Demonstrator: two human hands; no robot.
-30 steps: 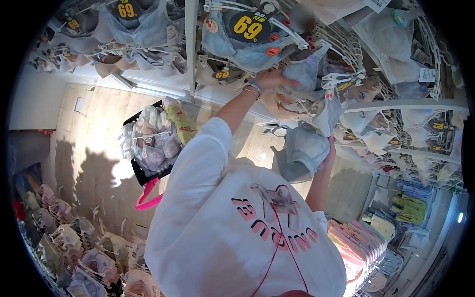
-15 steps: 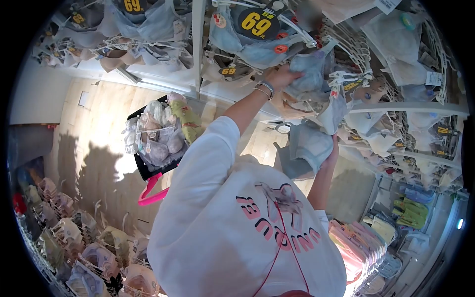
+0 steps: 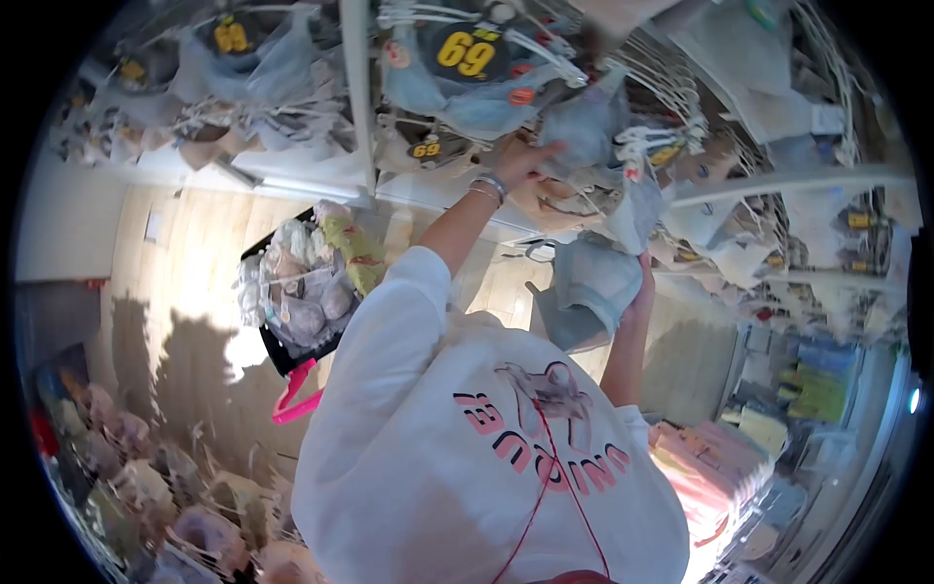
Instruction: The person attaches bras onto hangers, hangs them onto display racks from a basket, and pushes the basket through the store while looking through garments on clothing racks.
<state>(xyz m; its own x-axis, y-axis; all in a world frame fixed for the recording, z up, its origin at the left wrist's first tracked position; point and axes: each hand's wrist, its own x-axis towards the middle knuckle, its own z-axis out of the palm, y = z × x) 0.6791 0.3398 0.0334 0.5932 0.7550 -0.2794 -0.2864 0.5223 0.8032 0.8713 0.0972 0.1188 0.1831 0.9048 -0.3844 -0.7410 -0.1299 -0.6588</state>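
The right hand's [image 3: 639,285] grip is closed on the held bra [image 3: 587,277] below the rail [image 3: 798,185]. The left hand [image 3: 525,164] touches a hung bra [image 3: 587,125], closure unclear; crowded hangers [image 3: 671,83] could snag it.

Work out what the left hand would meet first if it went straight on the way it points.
The left hand would probably meet the blue bra just ahead; they may already touch, as depth is unclear.
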